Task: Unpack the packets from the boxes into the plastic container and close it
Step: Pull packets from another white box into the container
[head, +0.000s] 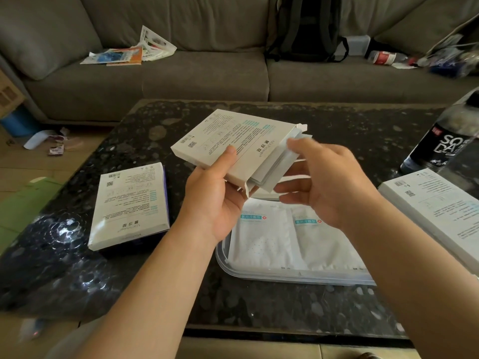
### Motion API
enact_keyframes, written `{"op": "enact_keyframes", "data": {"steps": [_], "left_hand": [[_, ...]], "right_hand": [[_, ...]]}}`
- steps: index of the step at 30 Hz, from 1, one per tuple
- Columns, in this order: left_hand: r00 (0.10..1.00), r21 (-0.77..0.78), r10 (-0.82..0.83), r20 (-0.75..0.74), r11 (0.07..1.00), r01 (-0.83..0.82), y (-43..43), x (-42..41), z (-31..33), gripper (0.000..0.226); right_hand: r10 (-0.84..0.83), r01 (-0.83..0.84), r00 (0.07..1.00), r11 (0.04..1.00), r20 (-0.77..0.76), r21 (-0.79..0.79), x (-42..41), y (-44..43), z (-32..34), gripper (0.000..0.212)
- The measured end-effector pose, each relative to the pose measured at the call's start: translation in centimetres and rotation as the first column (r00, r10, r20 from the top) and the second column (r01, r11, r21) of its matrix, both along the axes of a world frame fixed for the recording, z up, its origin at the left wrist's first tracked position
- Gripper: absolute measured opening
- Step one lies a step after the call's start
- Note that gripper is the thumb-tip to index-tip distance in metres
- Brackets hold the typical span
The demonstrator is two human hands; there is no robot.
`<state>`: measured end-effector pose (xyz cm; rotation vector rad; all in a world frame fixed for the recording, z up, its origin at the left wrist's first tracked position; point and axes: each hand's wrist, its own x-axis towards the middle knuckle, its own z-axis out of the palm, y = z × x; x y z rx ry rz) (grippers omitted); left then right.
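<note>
My left hand (215, 193) grips a flat white box (228, 141) held above the table, its open end facing right. Several white packets (278, 164) stick out of that open end. My right hand (326, 182) pinches their edge with thumb and fingers, slightly blurred. Below both hands lies the clear plastic container (293, 277) with two white packets (261, 239) side by side inside it. A second white box (129, 206) lies flat on the table at the left. A third box (435, 211) lies at the right edge.
The dark speckled table (259, 307) carries a black soda bottle (445, 141) at the far right. Behind it stands a grey sofa (207, 73) with papers, a black backpack (308, 27) and clutter. Litter lies on the floor at left.
</note>
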<state>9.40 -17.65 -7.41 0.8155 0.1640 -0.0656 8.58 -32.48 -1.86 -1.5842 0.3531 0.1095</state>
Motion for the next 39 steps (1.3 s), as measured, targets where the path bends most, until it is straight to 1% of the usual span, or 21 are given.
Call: {"op": "enact_keyframes", "data": {"steps": [2,4,7,11,17,20,23,26,28,30,31,33,35,37,39], "left_hand": [[1.0,0.011,0.006,-0.003,1.0,-0.006,0.0,-0.1,0.0,0.049],[1.0,0.003,-0.004,-0.016,1.0,0.004,-0.1,-0.3,0.2,0.045],[0.999,-0.04,-0.03,-0.032,0.999,0.029,-0.2,-0.4,0.4,0.041],[0.996,-0.111,-0.09,-0.021,0.99,0.087,-0.1,-0.4,0.7,0.047],[0.993,-0.242,-0.114,-0.009,0.964,0.109,0.5,-0.1,1.2,0.045],[0.995,-0.283,-0.102,-0.024,0.955,0.091,0.8,0.1,1.3,0.045],[0.996,-0.31,-0.074,-0.042,0.949,0.057,1.2,0.4,1.0,0.045],[0.998,-0.28,-0.05,-0.042,0.959,0.037,1.5,0.5,1.0,0.044],[0.999,-0.266,-0.031,-0.038,0.964,0.02,1.6,0.4,1.0,0.043],[0.999,-0.263,0.0,-0.04,0.965,-0.01,1.5,0.4,1.0,0.042],[0.999,-0.257,0.018,-0.043,0.966,-0.029,1.5,0.4,1.0,0.041],[0.998,-0.229,0.044,-0.048,0.972,-0.054,1.4,0.3,1.0,0.04],[0.996,-0.198,0.066,-0.055,0.977,-0.075,1.3,0.3,1.0,0.039],[0.996,-0.178,0.074,-0.049,0.981,-0.081,1.1,0.3,1.0,0.04],[0.997,-0.153,0.063,-0.038,0.986,-0.068,0.9,0.2,0.9,0.043]], "right_hand": [[0.081,-0.081,0.997,0.996,-0.007,-0.043,0.0,-0.1,-0.1,0.012],[0.082,-0.079,0.995,0.995,0.049,-0.062,0.1,-0.2,-0.2,0.015],[0.073,-0.065,0.988,0.996,0.137,-0.065,0.1,-0.4,-0.2,0.024],[0.095,-0.1,0.965,0.995,0.243,0.007,0.0,-0.4,0.0,0.031],[0.111,-0.174,0.924,0.974,0.365,0.145,-0.4,-0.7,1.2,0.026],[0.067,-0.176,0.9,0.96,0.43,0.218,-0.4,-1.0,1.8,0.028],[-0.032,-0.132,0.885,0.939,0.464,0.318,-0.3,-1.6,2.5,0.023],[-0.136,-0.042,0.885,0.929,0.446,0.368,-0.5,-2.5,3.3,0.02],[-0.24,0.07,0.879,0.92,0.413,0.384,-0.8,-3.1,3.5,0.029],[-0.344,0.202,0.867,0.904,0.36,0.378,-1.3,-3.4,3.7,0.037],[-0.379,0.25,0.859,0.897,0.343,0.364,-1.6,-3.5,3.7,0.036],[-0.408,0.301,0.851,0.895,0.331,0.33,-2.2,-3.6,3.6,0.033],[-0.409,0.328,0.852,0.904,0.327,0.274,-2.5,-3.8,3.4,0.041],[-0.375,0.339,0.869,0.926,0.323,0.164,-2.8,-3.9,2.8,0.044],[-0.33,0.348,0.888,0.937,0.32,0.002,-3.2,-4.1,1.6,0.038]]}}
